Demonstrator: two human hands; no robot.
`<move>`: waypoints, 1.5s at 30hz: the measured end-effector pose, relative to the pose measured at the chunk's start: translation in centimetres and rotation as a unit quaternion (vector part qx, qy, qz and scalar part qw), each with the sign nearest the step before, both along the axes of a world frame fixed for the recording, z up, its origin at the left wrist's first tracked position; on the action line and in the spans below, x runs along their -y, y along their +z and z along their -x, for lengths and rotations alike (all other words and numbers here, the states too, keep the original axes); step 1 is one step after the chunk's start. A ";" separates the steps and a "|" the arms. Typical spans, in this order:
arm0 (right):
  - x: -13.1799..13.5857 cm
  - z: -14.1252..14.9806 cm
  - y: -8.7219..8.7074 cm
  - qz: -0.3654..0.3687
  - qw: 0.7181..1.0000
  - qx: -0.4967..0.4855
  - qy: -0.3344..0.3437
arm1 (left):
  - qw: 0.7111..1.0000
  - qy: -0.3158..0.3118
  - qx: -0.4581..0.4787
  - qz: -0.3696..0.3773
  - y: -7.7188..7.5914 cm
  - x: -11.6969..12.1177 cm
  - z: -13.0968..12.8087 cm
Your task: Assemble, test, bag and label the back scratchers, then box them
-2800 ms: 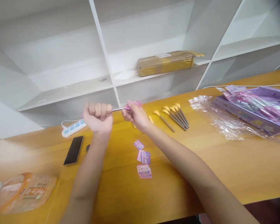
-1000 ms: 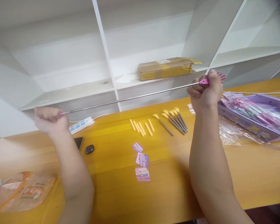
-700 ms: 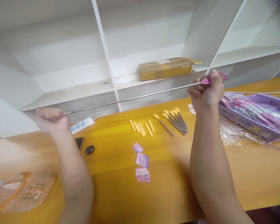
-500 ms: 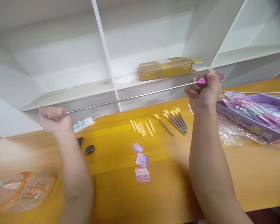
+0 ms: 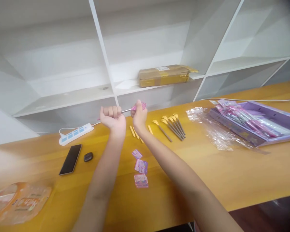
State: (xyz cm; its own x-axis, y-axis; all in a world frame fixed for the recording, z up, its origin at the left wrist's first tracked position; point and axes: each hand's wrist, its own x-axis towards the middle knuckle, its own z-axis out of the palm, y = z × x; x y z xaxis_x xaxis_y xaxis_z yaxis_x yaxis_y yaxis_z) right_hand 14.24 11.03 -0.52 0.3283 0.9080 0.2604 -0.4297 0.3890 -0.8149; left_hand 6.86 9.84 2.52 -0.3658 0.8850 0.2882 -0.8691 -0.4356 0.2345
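Note:
A telescopic back scratcher (image 5: 126, 111) with a metal rod and a pink hand-shaped head spans the short gap between my hands. My left hand (image 5: 112, 116) is closed around its handle end, which the fingers mostly hide. My right hand (image 5: 139, 115) grips it just below the pink head, whose prongs stick out past the thumb. Below and behind the hands lie several yellow sticks (image 5: 132, 131), partly covered by my right forearm. To their right are several back scratchers with yellow hand-shaped heads (image 5: 176, 126) and dark rods. Small pink and purple cards (image 5: 141, 181) lie nearer to me.
At right, a purple box (image 5: 234, 127) holds pink wrapped items, with clear plastic wrap (image 5: 217, 135) beside it. Left are a power strip (image 5: 76, 134), a phone (image 5: 71, 159), a small black case (image 5: 88, 157) and an orange-labelled bottle (image 5: 21, 203). A taped carton (image 5: 164, 76) sits on the shelf.
My hands have come together from far apart, and the back scratcher's rod has collapsed from long to short. Both hands keep their hold. The view has shifted slightly.

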 end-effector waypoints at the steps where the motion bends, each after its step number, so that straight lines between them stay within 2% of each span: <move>1: 0.0 -0.2 -0.7 0.002 1.000 -0.019 0.010 | 1.000 0.000 -0.013 0.008 -0.4 0.2 0.0; 3: -0.2 -1.0 -2.2 0.014 0.998 -0.053 0.041 | 0.998 -0.009 -0.050 0.035 -1.2 0.4 0.1; 6: -0.9 -2.8 -4.2 0.061 0.988 -0.054 0.130 | 0.986 -0.031 -0.130 0.103 -2.4 0.3 0.1; 10: -2.2 -5.9 -5.9 0.096 0.978 -0.040 0.183 | 0.934 -0.073 -0.303 0.173 -5.1 0.3 1.3; 12: -2.7 -7.7 -6.5 0.108 0.970 -0.021 0.217 | 0.895 -0.131 -0.382 0.193 -7.1 1.1 2.9; 14: -2.8 -9.4 -7.0 0.120 0.958 0.009 0.260 | 0.840 -0.197 -0.462 0.204 -9.2 2.4 4.7; 17: -2.3 -11.4 -7.8 0.140 0.935 0.055 0.320 | 0.737 -0.297 -0.568 0.217 -11.9 4.6 6.5; 19: -1.5 -12.8 -8.0 0.134 0.905 0.136 0.380 | 0.683 -0.369 -0.596 0.206 -13.3 5.8 6.5; 20: -1.2 -13.9 -7.9 0.117 0.879 0.200 0.418 | 0.675 -0.397 -0.590 0.198 -13.9 6.2 6.3; 22: -0.6 -16.9 -7.3 0.062 0.805 0.352 0.473 | 0.675 -0.447 -0.555 0.190 -15.0 6.6 5.7; 23: -0.4 -19.0 -6.7 0.036 0.777 0.420 0.468 | 0.680 -0.458 -0.540 0.189 -15.4 6.6 5.5; 24: -0.2 -21.5 -6.1 0.023 0.763 0.477 0.435 | 0.684 -0.461 -0.532 0.190 -15.7 6.5 5.5; 26: 0.0 -27.3 -4.9 0.038 0.763 0.572 0.299 | 0.695 -0.449 -0.526 0.196 -16.2 5.9 6.1; 28: 0.6 -33.7 -4.3 0.111 0.781 0.606 0.100 | 0.706 -0.431 -0.523 0.206 -16.6 5.0 7.1; 29: 1.0 -36.7 -4.4 0.160 0.778 0.608 0.005 | 0.710 -0.423 -0.522 0.212 -16.8 4.6 7.7; 31: 2.3 -41.6 -5.6 0.272 0.743 0.597 -0.134 | 0.712 -0.418 -0.521 0.217 -17.3 3.8 8.5; 34: 4.6 -45.1 -9.7 0.385 0.649 0.629 -0.186 | 0.702 -0.439 -0.518 0.212 -17.8 2.9 8.5; 38: 7.1 -44.4 -15.9 0.401 0.505 0.732 -0.221 | 0.675 -0.483 -0.522 0.196 -18.1 2.0 7.4; 39: 7.4 -44.0 -17.0 0.399 0.479 0.751 -0.218 | 0.672 -0.490 -0.522 0.189 -18.2 1.9 7.2; 41: 7.6 -43.9 -18.3 0.392 0.454 0.770 -0.216 | 0.676 -0.492 -0.519 0.177 -18.2 1.8 6.9; 43: 7.4 -44.4 -18.7 0.385 0.459 0.770 -0.221 | 0.686 -0.486 -0.516 0.167 -18.3 1.8 6.9; 45: 6.8 -45.0 -18.4 0.377 0.477 0.765 -0.212 | 0.692 -0.478 -0.516 0.159 -18.5 1.9 7.0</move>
State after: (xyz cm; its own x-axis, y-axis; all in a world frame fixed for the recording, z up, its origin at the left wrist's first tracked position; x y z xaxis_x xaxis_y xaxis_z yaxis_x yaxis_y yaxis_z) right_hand 59.19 4.24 -18.92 0.4739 0.8692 0.1412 0.8794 -0.4754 -0.0253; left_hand -0.15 7.96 -16.01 0.6869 0.6589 -0.3067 -0.0214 0.4401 0.8977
